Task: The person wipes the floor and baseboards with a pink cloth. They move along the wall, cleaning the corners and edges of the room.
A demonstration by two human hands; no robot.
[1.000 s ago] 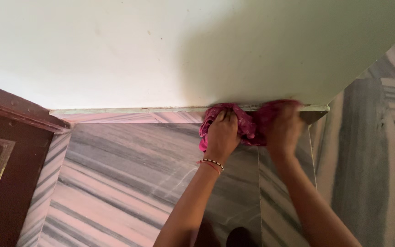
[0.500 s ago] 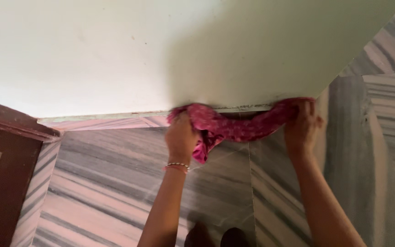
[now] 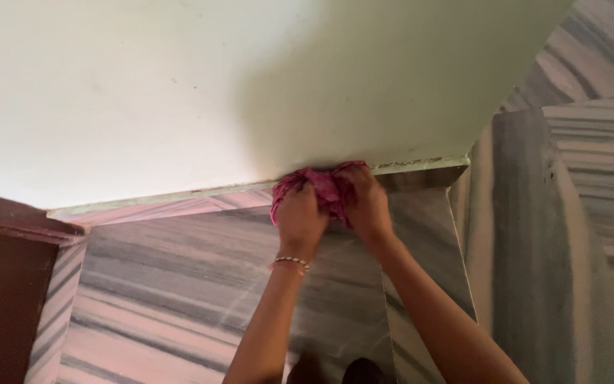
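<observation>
Grey-striped marble floor [image 3: 179, 284] meets pale wall [image 3: 214, 92]. At the wall's base, left hand [image 3: 300, 220] and right hand [image 3: 367, 210] both grip a bunched pink cloth [image 3: 327, 188], close together.

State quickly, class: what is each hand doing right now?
Left hand: closed, gripping the pink cloth.
Right hand: closed on the same pink cloth, at the foot of the wall.

pale wall [image 3: 179, 92], striped marble floor [image 3: 179, 284] — brown door [image 3: 1, 284]
</observation>
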